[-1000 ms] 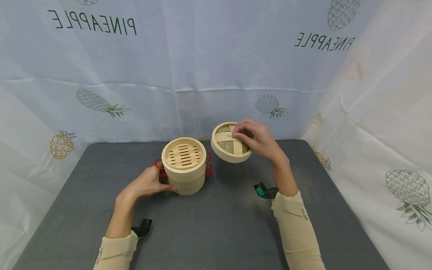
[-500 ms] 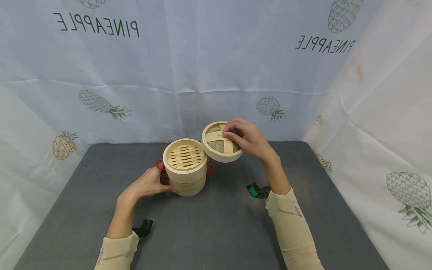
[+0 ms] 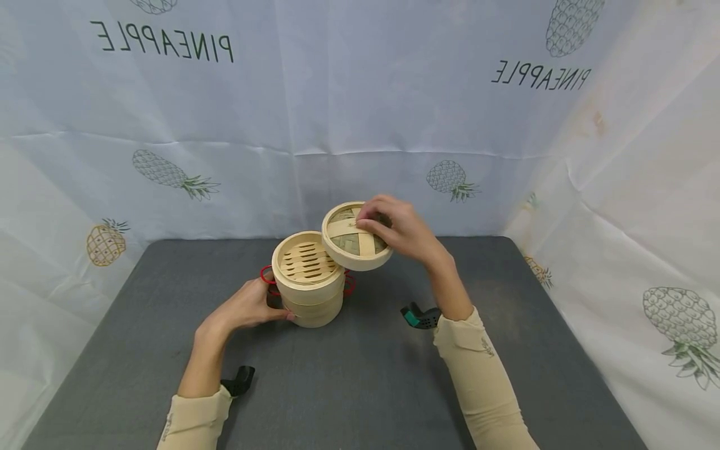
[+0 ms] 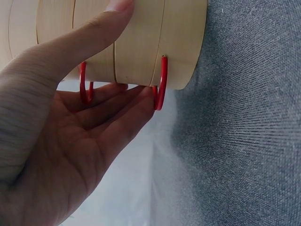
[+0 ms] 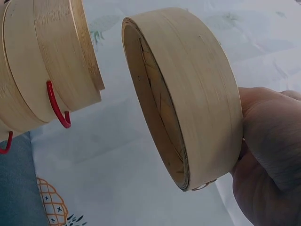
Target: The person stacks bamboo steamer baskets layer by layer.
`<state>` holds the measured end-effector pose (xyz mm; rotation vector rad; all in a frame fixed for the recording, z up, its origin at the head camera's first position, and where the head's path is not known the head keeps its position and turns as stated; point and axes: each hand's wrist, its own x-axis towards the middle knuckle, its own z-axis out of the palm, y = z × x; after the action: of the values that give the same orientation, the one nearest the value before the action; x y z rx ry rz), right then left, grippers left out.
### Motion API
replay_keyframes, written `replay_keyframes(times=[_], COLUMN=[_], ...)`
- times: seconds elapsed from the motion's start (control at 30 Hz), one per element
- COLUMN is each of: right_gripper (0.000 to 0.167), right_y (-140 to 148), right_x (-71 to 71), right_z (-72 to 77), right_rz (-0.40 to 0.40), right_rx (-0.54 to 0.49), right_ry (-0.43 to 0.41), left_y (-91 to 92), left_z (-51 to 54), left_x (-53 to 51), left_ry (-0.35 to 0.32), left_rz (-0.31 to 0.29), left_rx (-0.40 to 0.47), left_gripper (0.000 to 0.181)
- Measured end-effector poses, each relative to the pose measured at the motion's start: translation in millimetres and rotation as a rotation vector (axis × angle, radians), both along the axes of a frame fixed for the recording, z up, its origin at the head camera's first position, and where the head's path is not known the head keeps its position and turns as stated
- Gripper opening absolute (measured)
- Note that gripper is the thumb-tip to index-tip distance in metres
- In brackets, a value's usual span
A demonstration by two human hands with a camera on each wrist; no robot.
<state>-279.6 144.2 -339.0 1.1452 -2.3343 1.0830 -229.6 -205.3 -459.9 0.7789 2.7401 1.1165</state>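
Two stacked bamboo steamer baskets (image 3: 311, 294) with red side handles stand on the table, their slatted top uncovered at the left. My left hand (image 3: 245, 304) grips the stack from its left side. In the left wrist view the thumb (image 4: 94, 37) lies across the bamboo wall and the other fingers reach behind it, by the red handles (image 4: 162, 84). My right hand (image 3: 402, 228) pinches the woven steamer lid (image 3: 343, 228) at its top centre. The lid hangs tilted above the stack's right edge; the right wrist view shows a gap between lid (image 5: 188, 94) and basket (image 5: 61, 61).
A dark grey table (image 3: 349, 387) lies under the steamer. White cloth (image 3: 315, 94) printed with pineapples hangs behind and at both sides. Black wrist devices (image 3: 422, 317) sit below both wrists.
My right hand has moved left with the lid, from beside the stack to over its right rim. The left hand keeps its grip, and the baskets stay in place.
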Motion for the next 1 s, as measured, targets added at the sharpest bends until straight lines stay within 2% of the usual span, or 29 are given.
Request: replay_keyframes(times=[0.4, 1.0], right_gripper=[0.008, 0.008], right_y=[-22, -48], right_x=[-2.3, -2.1], right_z=[-0.2, -5.7], right_rz=[0.059, 0.087], right_rx=[0.005, 0.035], right_ry=[0.021, 0.034], left_y=[0.2, 0.4], left_z=[-0.5, -0.1], left_x=[0.3, -1.1], left_ry=[0.02, 0.027], left_rz=[-0.003, 0.008], left_rx=[-0.007, -0.031], left_gripper=[0.089, 0.088])
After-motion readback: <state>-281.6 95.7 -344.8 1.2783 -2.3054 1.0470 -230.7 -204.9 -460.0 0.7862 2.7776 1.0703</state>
